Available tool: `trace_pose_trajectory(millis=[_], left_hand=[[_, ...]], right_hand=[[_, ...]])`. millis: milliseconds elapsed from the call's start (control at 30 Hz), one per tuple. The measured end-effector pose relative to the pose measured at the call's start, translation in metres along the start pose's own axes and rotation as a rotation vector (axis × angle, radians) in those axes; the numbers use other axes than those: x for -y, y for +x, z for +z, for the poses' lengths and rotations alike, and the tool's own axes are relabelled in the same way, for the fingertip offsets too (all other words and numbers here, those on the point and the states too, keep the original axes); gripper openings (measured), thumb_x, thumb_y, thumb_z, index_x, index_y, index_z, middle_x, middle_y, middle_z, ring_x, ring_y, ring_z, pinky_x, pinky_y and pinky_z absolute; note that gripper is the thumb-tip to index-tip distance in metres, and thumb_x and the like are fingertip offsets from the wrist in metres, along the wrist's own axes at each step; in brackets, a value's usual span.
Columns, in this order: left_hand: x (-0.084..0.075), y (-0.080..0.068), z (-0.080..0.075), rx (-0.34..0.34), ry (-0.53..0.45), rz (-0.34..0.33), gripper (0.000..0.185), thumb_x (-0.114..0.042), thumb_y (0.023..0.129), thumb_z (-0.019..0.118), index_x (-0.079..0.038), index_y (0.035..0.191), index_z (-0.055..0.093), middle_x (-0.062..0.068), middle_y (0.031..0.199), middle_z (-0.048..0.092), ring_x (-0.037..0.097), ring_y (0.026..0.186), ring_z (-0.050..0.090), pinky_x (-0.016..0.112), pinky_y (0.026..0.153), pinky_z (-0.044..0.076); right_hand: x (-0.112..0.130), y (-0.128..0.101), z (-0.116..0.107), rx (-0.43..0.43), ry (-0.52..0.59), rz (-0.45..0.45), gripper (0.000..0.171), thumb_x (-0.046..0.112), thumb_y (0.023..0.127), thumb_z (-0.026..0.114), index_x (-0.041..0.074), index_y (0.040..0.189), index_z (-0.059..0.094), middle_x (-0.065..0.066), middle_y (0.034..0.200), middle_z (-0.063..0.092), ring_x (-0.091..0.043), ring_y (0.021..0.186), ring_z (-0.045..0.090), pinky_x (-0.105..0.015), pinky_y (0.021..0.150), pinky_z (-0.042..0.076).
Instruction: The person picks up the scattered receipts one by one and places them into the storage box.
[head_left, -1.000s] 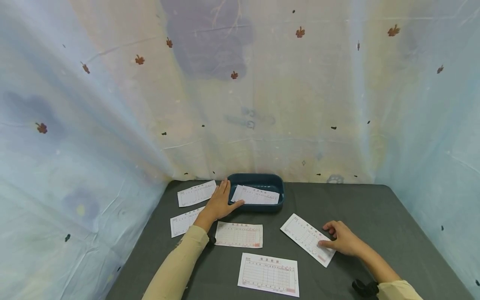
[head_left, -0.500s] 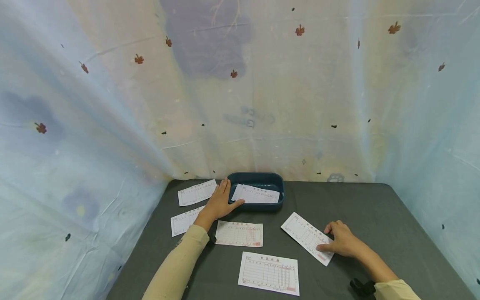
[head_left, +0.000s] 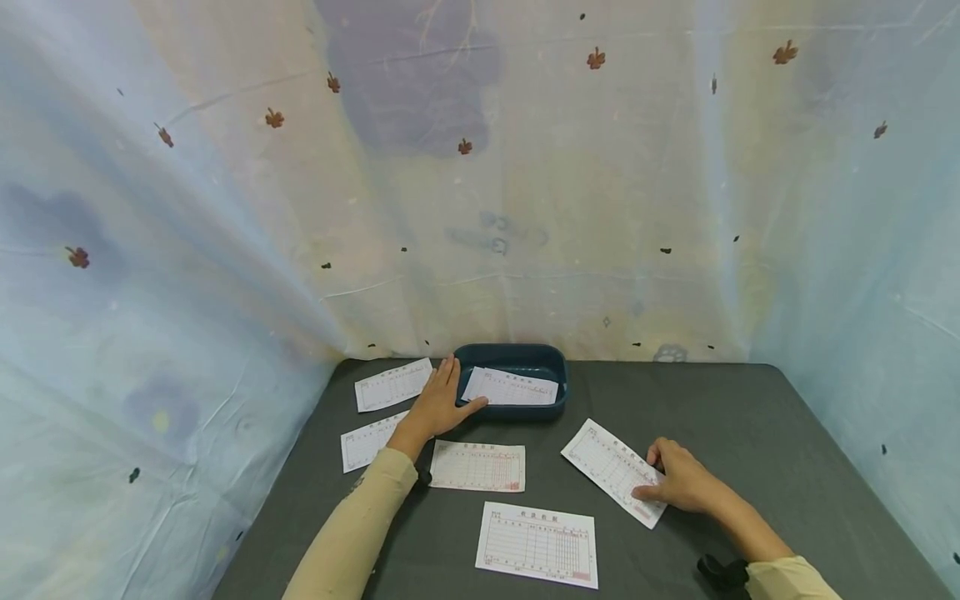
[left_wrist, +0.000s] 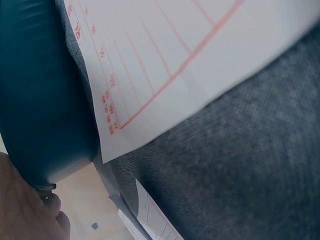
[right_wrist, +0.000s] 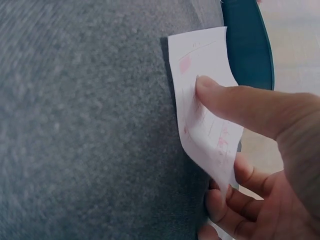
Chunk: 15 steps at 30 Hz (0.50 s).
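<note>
A dark teal tray (head_left: 510,352) stands at the table's back middle with one printed paper slip (head_left: 510,388) inside. My left hand (head_left: 438,404) lies flat beside the tray's left end, fingers straight, thumb against its front rim. My right hand (head_left: 675,482) pinches the near right edge of a slanted paper slip (head_left: 603,462). In the right wrist view the thumb (right_wrist: 235,102) presses on top of this slip (right_wrist: 200,85), the fingers curl beneath it, and that edge is lifted off the cloth. The left wrist view shows the tray wall (left_wrist: 40,100) and a slip (left_wrist: 165,55).
Several more slips lie on the grey table (head_left: 750,417): two at the left (head_left: 393,385) (head_left: 367,442), one in the middle (head_left: 477,467), one at the front (head_left: 537,544). A pale patterned curtain (head_left: 225,250) closes off the back and both sides.
My right hand has shifted slightly left on the slanted slip and closed its pinch on the edge, and the slip has moved a little with it. My left hand has stayed still.
</note>
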<state>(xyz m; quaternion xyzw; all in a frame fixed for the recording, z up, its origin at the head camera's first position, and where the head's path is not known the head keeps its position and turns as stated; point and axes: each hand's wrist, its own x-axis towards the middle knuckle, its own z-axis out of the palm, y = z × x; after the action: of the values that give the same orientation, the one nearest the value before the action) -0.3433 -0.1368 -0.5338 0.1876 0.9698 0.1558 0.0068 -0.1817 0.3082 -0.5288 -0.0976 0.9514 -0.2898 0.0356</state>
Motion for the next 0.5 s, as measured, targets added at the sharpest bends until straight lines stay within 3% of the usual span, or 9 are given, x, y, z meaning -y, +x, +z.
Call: trace_pose_trajectory(millis=[233, 500], left_hand=[[-0.0008, -0.0008, -0.0012, 0.005, 0.007, -0.003, 0.118, -0.084, 0.099, 0.045, 0.001, 0.171, 0.007, 0.019, 0.180, 0.003, 0.035, 0.167, 0.005, 0.050, 0.134, 0.007], [-0.0046, -0.0041, -0.0047, 0.000, -0.001, 0.000, 0.116, -0.081, 0.100, 0.048, 0.002, 0.170, 0.007, 0.020, 0.180, 0.005, 0.035, 0.167, 0.005, 0.051, 0.134, 0.008]], right_hand=[[0.0004, 0.0001, -0.0016, 0.032, 0.099, -0.009, 0.061, 0.018, 0.078, 0.098, 0.005, 0.106, 0.046, -0.005, 0.086, 0.050, -0.018, 0.074, 0.046, -0.028, 0.063, 0.037], [-0.0077, 0.0005, -0.0037, 0.039, 0.166, 0.006, 0.052, 0.013, 0.084, 0.093, 0.000, 0.114, 0.053, -0.005, 0.088, 0.052, -0.016, 0.075, 0.049, -0.027, 0.062, 0.041]])
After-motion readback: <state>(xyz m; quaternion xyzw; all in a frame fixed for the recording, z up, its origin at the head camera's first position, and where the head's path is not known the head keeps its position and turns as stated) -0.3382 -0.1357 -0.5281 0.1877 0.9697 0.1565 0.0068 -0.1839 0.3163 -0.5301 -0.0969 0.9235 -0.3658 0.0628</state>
